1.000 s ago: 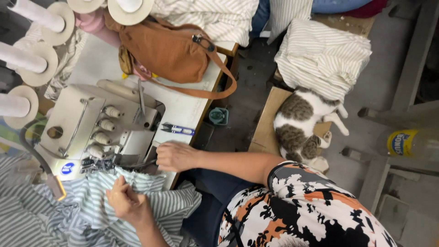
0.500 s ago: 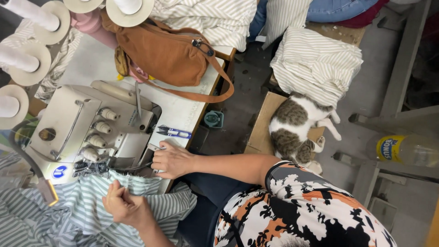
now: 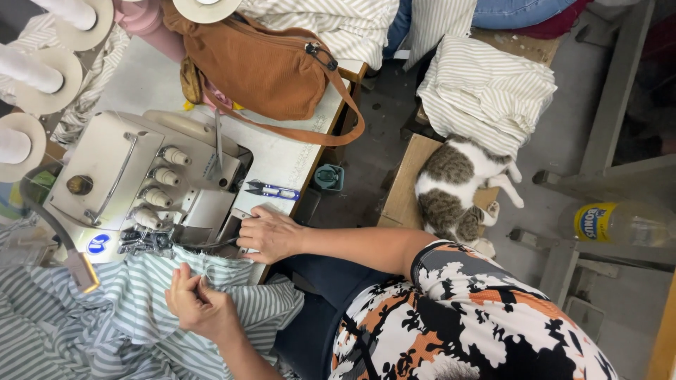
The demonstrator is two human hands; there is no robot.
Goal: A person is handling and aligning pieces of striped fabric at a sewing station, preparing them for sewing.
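A beige overlock sewing machine (image 3: 120,183) stands on a white table (image 3: 282,158). Green-and-white striped fabric (image 3: 105,317) spreads from under its presser foot (image 3: 151,241) toward my lap. My right hand (image 3: 271,236) lies on the machine bed just right of the foot, fingers curled onto the fabric's edge. My left hand (image 3: 201,306) sits lower, pinching a fold of the same fabric between thumb and fingers. Small blue thread snips (image 3: 271,190) lie on the table just beyond my right hand.
A brown shoulder bag (image 3: 264,67) rests on the table behind the machine. Thread cones (image 3: 32,70) stand at the left. A grey-and-white cat (image 3: 454,193) lies on cardboard beside folded striped cloth (image 3: 486,91). A plastic bottle (image 3: 620,224) lies on the floor at the right.
My right hand has slid slightly along the machine bed toward the presser foot. My left hand has gathered the striped fabric a little closer to the foot.
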